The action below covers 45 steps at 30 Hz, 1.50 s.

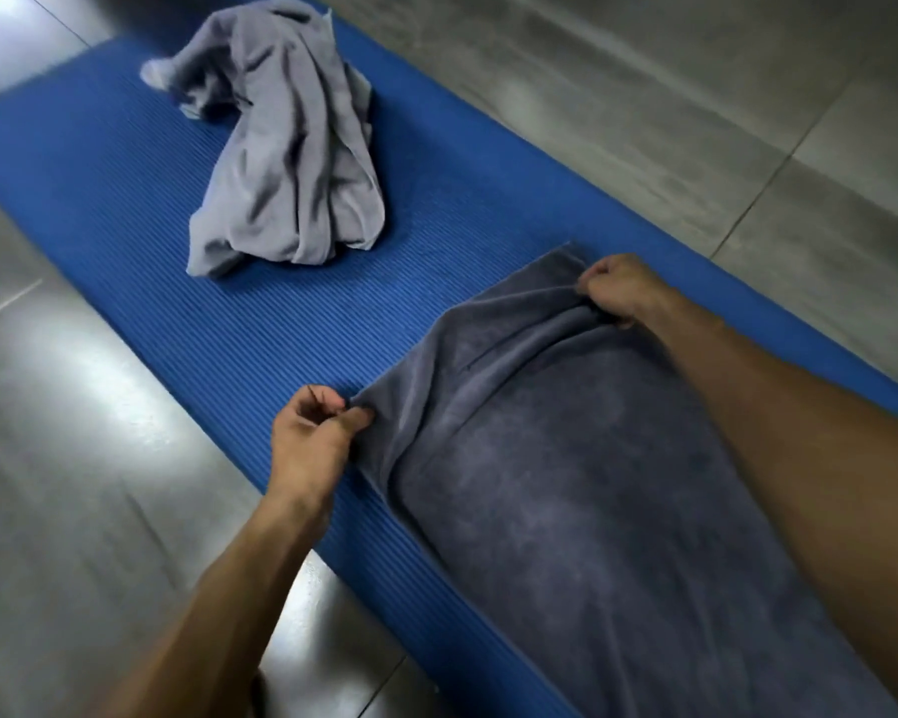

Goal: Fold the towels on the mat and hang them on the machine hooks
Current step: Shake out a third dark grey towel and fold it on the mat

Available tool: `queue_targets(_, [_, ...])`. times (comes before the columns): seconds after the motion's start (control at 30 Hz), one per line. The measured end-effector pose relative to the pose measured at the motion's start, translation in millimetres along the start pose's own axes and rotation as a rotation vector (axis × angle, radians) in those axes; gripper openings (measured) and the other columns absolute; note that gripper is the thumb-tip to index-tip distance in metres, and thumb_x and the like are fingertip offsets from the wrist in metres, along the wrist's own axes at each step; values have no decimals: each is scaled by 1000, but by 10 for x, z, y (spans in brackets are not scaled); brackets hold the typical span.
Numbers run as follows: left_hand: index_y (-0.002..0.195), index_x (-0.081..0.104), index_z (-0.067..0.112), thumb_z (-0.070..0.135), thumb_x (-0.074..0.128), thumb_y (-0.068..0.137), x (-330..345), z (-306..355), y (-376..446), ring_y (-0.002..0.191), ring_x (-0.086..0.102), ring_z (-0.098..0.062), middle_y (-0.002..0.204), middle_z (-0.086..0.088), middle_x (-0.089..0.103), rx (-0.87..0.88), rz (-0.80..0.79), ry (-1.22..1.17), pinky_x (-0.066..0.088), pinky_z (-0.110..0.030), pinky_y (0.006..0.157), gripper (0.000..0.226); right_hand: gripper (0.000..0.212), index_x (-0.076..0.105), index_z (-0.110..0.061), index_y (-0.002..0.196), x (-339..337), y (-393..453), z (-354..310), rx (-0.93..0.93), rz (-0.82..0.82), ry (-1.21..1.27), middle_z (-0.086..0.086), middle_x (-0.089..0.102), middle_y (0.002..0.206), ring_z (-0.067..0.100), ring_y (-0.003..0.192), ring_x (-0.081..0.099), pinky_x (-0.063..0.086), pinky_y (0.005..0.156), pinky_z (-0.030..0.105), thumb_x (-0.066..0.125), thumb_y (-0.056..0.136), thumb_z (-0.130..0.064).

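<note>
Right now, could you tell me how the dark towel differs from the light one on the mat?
The dark towel lies spread along the mat; the light towel sits crumpled in a heap. The left hand and right hand each pinch a far corner of the dark towel; nobody touches the light towel. Both are grey and unfolded.

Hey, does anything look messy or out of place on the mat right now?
Yes. The light towel lies crumpled in a heap at the mat's far end, unfolded. The dark towel is spread out, both hands pinching its far corners.
</note>
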State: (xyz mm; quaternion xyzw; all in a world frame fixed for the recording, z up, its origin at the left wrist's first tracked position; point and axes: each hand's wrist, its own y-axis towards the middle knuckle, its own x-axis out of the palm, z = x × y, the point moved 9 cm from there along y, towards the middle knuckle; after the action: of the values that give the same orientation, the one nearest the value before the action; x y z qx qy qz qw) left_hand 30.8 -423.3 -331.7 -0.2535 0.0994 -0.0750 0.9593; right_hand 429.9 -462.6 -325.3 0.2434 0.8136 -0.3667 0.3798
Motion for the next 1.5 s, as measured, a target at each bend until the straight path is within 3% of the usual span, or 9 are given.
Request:
queue_targets(0.07, [72, 51, 17, -8, 66, 79, -117, 57, -22, 62, 48, -10, 68, -1, 53, 65, 23, 18, 43, -23, 57, 30, 22, 70, -8, 102, 46, 53, -15, 23, 12, 55, 14, 69, 101, 25, 81, 62, 56, 61, 35, 52, 90, -13])
queue_targets(0.27, [74, 61, 16, -4, 62, 84, -418, 135, -124, 66, 57, -7, 73, 5, 61, 238, 72, 291, 49, -31, 68, 22, 47, 67, -16, 114, 22, 111, -403, -164, 69, 342, -3, 57, 126, 14, 115, 54, 42, 107, 30, 46, 81, 10])
queue_targets(0.5, [101, 57, 25, 59, 50, 71, 74, 20, -347, 100, 45, -22, 114, 1, 49, 593, -106, 1261, 40, -43, 81, 46, 28, 66, -10, 111, 292, -122, -316, 96, 117, 250, 10, 66, 116, 28, 102, 63, 51, 89, 33, 49, 90, -16])
queue_targets(0.83, [115, 57, 17, 41, 75, 56, 109, -127, -341, 99, 53, -32, 116, -8, 52, 601, -181, 1555, 48, -53, 82, 66, 36, 56, -12, 112, 387, -131, -256, 216, 88, 685, 9, 55, 125, 26, 108, 58, 52, 93, 37, 51, 76, -14])
queue_targets(1.0, [149, 16, 41, 54, 44, 74, 85, -253, -327, 136, 29, -45, 155, -18, 20, 530, -315, 1561, 34, -57, 105, 81, 30, 61, -13, 111, -71, -531, -546, -92, 593, 222, 6, 49, 128, 27, 113, 49, 42, 94, 38, 48, 85, -8])
queue_targets(1.13, [146, 10, 53, 69, 6, 74, 62, -258, -347, 146, 4, -37, 161, -8, -4, 443, -327, 1412, 16, -52, 115, 74, 42, 53, -15, 129, 590, -596, -895, -271, 229, -206, 8, 45, 141, 31, 129, 40, 33, 105, 48, 50, 89, -25])
queue_targets(1.27, [121, 56, 37, 58, 37, 84, -73, -22, -157, 117, 47, -33, 137, -7, 43, 460, -136, 1055, 44, -51, 96, 47, 66, 28, -16, 149, 813, -511, -836, -242, 52, -290, 5, 26, 156, 30, 141, 23, 24, 113, 49, 51, 90, -35])
queue_targets(1.4, [105, 60, 23, 37, 67, 73, -218, 21, 65, 92, 62, -30, 93, -5, 67, 274, -44, 948, 52, -44, 80, 36, 61, 36, -18, 145, 670, -599, -829, -248, 58, -216, 5, 33, 153, 28, 141, 27, 27, 114, 47, 55, 90, -35])
queue_targets(1.5, [78, 61, 24, 25, 70, 75, 18, 373, -262, 62, 59, -13, 63, 7, 60, 485, -52, 967, 44, -26, 57, 9, 53, 47, -18, 134, 547, -840, -833, -263, 152, -4, 3, 53, 135, 24, 124, 49, 43, 100, 41, 55, 90, -46])
